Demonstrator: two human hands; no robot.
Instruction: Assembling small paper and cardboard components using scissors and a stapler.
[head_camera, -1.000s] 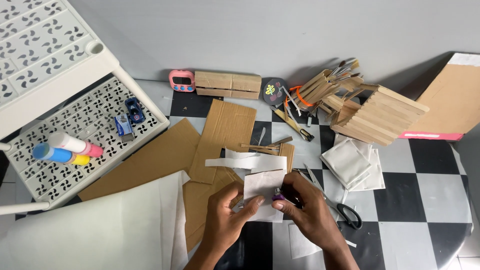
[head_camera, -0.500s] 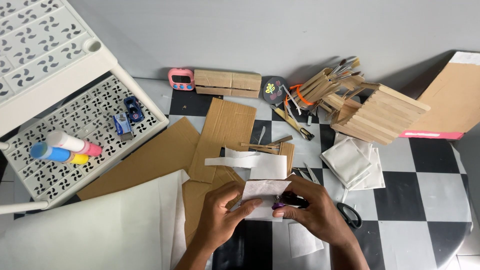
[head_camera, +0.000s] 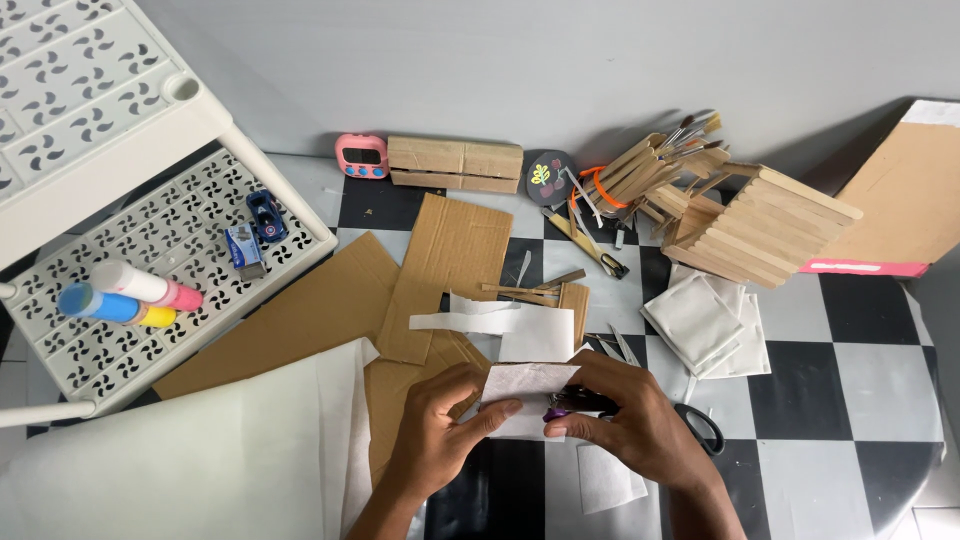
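At lower centre of the frame, the left hand (head_camera: 435, 432) is pinching a white paper strip (head_camera: 528, 383), its length running left to right, while the right hand (head_camera: 628, 420) is closing around a purple tool (head_camera: 560, 411) just beneath it.

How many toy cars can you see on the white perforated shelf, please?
2. The dark blue toy car sits near the shelf's back right corner; the light blue toy car lies just left and in front of it. Others may be hidden on the upper tier.
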